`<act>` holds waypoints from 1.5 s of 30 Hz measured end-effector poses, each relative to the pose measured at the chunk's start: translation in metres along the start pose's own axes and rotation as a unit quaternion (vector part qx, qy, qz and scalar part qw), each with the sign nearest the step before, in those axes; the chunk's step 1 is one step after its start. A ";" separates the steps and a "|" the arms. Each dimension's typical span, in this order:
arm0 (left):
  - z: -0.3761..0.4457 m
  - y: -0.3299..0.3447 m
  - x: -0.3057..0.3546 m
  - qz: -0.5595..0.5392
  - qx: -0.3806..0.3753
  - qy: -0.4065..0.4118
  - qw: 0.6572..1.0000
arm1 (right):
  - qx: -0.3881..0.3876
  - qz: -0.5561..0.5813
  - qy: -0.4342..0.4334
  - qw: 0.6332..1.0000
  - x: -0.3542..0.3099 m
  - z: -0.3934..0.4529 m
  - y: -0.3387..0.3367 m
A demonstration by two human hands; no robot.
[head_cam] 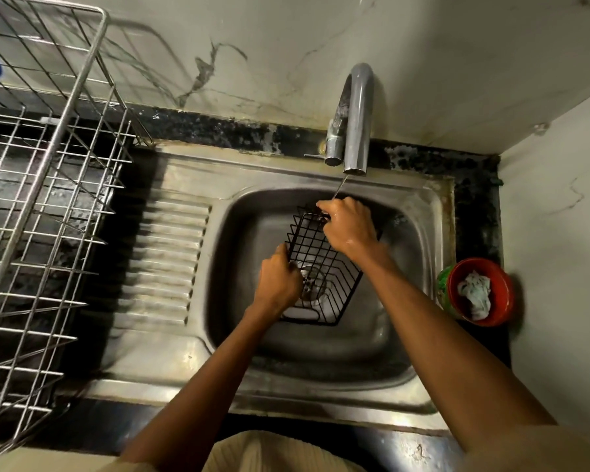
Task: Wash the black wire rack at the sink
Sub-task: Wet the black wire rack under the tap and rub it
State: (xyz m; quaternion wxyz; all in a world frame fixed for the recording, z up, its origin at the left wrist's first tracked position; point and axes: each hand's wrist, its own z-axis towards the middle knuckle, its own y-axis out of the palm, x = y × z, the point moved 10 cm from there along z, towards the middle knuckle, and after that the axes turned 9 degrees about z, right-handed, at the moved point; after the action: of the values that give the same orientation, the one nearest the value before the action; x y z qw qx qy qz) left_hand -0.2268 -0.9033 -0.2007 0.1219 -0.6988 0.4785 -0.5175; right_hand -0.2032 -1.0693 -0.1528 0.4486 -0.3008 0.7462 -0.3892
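Note:
The black wire rack (324, 267) is held tilted inside the steel sink basin (239, 233), above the round drain (312, 282). My left hand (278, 281) grips the rack's near left edge. My right hand (349, 226) grips its far top edge, wet, right under the chrome tap (356, 120). A thin stream of water (340, 187) falls from the spout onto my right hand and the rack's far end.
A large steel wire dish rack (45, 185) stands on the dark counter at the left, beside the ribbed drainboard (167, 257). A red bowl (479, 291) holding a crumpled white cloth sits on the counter at the right, against the wall.

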 end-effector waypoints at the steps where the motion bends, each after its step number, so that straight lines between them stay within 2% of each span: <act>1: -0.002 -0.009 0.003 -0.028 0.011 -0.014 0.999 | 0.012 -0.007 -0.015 1.000 -0.007 -0.003 -0.005; 4: -0.003 -0.034 0.025 -0.104 0.022 0.016 0.994 | 0.059 -0.014 -0.061 0.996 -0.023 -0.014 -0.018; 9: 0.022 -0.033 0.039 -0.169 -0.053 0.105 0.979 | 0.119 -0.007 -0.160 0.980 -0.049 -0.037 -0.019; 11: 0.029 -0.035 0.041 -0.172 -0.050 0.134 0.975 | 0.152 0.004 -0.200 0.968 -0.050 -0.048 -0.014; 14: 0.033 -0.039 0.040 -0.115 -0.022 0.156 0.981 | 0.162 0.032 -0.236 0.958 -0.045 -0.059 -0.008; 17: 0.030 -0.043 0.038 -0.091 0.009 0.162 0.983 | 0.133 0.044 -0.208 0.968 -0.036 -0.060 -0.006; 21: 0.024 -0.044 0.044 -0.100 0.021 0.150 0.983 | 0.104 -0.067 -0.115 0.986 -0.013 -0.061 0.004; 25: 0.027 -0.037 0.040 -0.078 0.017 0.130 0.988 | 0.087 -0.037 0.026 0.995 0.015 -0.061 -0.007; 26: 0.026 -0.036 0.042 -0.078 0.016 0.132 0.988 | 0.083 -0.040 0.035 0.995 0.012 -0.063 -0.007; 27: 0.023 -0.035 0.046 -0.081 0.015 0.138 0.987 | 0.079 -0.056 0.013 0.995 0.001 -0.065 -0.003; 30: 0.018 -0.038 0.053 -0.069 0.028 0.148 0.986 | 0.053 -0.121 -0.134 0.982 -0.049 -0.077 0.024; 32: 0.015 -0.040 0.050 -0.062 0.032 0.145 0.987 | 0.038 -0.127 -0.183 0.974 -0.056 -0.079 0.029; 34: 0.014 -0.038 0.040 -0.076 0.014 0.118 0.990 | 0.033 -0.120 -0.159 0.979 -0.036 -0.069 0.017; 37: 0.011 -0.035 0.029 -0.089 0.000 0.085 0.992 | 0.042 -0.104 -0.042 0.993 0.010 -0.053 -0.011; 39: 0.009 -0.034 0.029 -0.090 0.004 0.081 0.993 | 0.031 -0.101 -0.005 0.994 0.018 -0.048 -0.016; 42: 0.008 -0.035 0.032 -0.101 0.011 0.074 0.992 | 0.023 -0.102 -0.051 0.993 -0.008 -0.057 -0.001; 45: 0.007 -0.043 0.037 -0.094 0.025 0.078 0.992 | 0.024 -0.127 -0.162 0.978 -0.042 -0.072 0.024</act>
State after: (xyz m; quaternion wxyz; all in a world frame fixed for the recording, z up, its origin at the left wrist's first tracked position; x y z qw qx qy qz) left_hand -0.1978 -0.9132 -0.1529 0.0529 -0.6949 0.4058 -0.5913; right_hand -0.2536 -1.0009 -0.1341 0.5174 -0.4411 0.6103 -0.4065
